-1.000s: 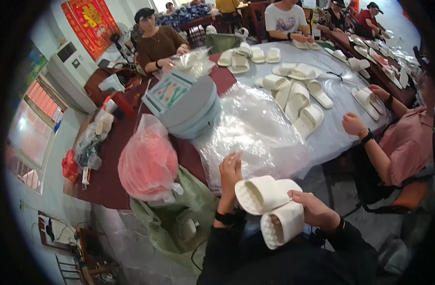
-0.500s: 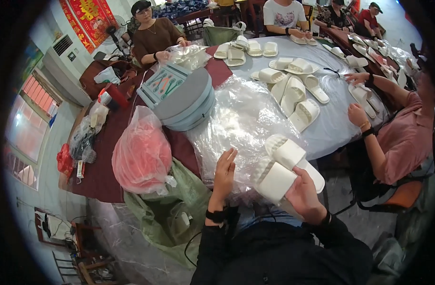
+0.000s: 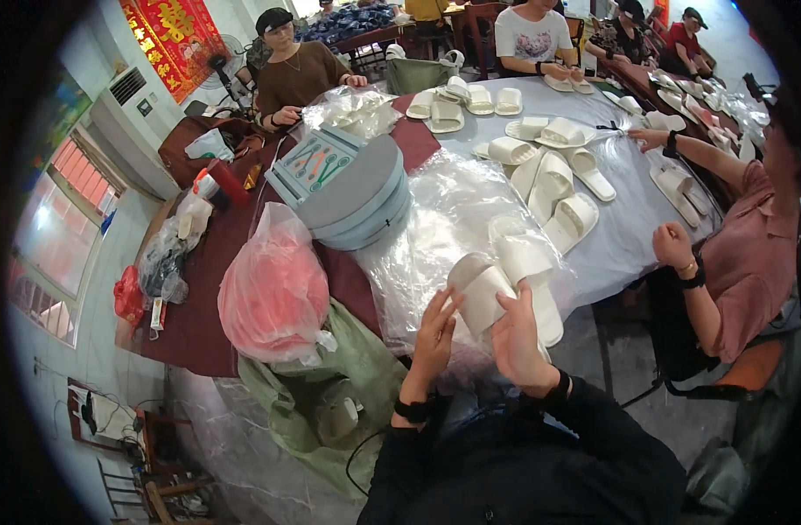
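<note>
A pair of white slippers is in my right hand [image 3: 521,343], whose thumb and fingers are pressed around their near side. The left slipper [image 3: 486,297] tilts toward my left hand; the right slipper [image 3: 524,254] lies alongside it, its toe pointing away from me. My left hand [image 3: 433,341] is raised with fingers apart, close by the left slipper's edge; whether the fingertips touch it I cannot tell. Beneath the slippers spreads a heap of clear plastic bags [image 3: 418,271].
A grey-blue rounded case [image 3: 356,197] and a clear bag of pink material [image 3: 273,289] stand to the left. An open green sack [image 3: 282,398] hangs below the table edge. More white slippers [image 3: 553,179] lie ahead. A co-worker's arm [image 3: 711,162] reaches in from the right.
The slippers in my right hand have shifted left, and my left hand has come up close to them. The whole view has turned slightly, moving the table things rightward.
</note>
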Demonstrator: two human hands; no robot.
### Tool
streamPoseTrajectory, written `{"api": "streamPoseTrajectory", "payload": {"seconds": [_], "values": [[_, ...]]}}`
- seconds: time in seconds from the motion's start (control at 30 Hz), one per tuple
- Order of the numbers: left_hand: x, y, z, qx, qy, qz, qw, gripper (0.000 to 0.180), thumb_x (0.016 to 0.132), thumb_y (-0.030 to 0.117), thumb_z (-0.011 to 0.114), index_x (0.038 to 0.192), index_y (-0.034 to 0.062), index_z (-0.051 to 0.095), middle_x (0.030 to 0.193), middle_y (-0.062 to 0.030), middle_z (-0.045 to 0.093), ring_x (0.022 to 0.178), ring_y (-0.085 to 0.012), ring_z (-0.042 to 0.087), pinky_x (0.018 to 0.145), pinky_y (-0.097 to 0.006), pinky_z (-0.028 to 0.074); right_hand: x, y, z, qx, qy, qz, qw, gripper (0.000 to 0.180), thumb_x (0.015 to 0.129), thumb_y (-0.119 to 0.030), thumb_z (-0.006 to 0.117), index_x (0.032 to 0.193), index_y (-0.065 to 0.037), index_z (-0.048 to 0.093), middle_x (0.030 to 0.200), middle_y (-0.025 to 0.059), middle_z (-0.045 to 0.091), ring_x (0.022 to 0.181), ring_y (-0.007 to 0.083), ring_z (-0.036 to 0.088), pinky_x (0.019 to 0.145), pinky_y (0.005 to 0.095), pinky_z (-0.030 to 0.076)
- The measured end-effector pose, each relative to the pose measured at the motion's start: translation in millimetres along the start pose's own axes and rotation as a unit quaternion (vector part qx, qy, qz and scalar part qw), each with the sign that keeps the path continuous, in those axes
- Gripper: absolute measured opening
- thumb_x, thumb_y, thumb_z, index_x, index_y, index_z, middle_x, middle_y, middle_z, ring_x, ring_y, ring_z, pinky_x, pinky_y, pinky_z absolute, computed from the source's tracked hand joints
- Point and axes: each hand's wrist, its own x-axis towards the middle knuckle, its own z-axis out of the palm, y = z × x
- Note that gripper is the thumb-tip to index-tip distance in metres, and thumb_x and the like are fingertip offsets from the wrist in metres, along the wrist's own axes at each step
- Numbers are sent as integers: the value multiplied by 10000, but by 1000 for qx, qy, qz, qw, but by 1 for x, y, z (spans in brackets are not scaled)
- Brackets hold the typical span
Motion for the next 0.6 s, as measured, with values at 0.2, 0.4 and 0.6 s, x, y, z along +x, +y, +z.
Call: {"api": "streamPoseTrajectory", "payload": {"seconds": [0.2,0.4,0.6], "values": [[-3,21,8,44,-52,64,996,334,934,157,468,1257,93,524,1372,-140,393,1295,-294,331,1072,-389,242,15,5,-10,-62,63,58,994,716,858,-152,527,1414,-71,83,1297,155,343,1163,236,418,951,372,385],[-16,18,28,-202,256,-70,943,462,922,184,498,1356,115,352,1402,-148,330,1261,-290,367,1028,-397,315,16,18,-12,44,28,61,997,789,858,-139,522,1445,-112,-5,1322,173,307,1184,247,398,956,385,369],[-25,20,21,-581,17,-317,750,551,948,342,444,1406,122,231,1379,-114,361,1217,-253,431,976,-385,404,6,18,9,42,-71,142,986,783,865,-131,498,1458,-144,-13,1404,139,215,1205,230,353,986,332,305]]}}
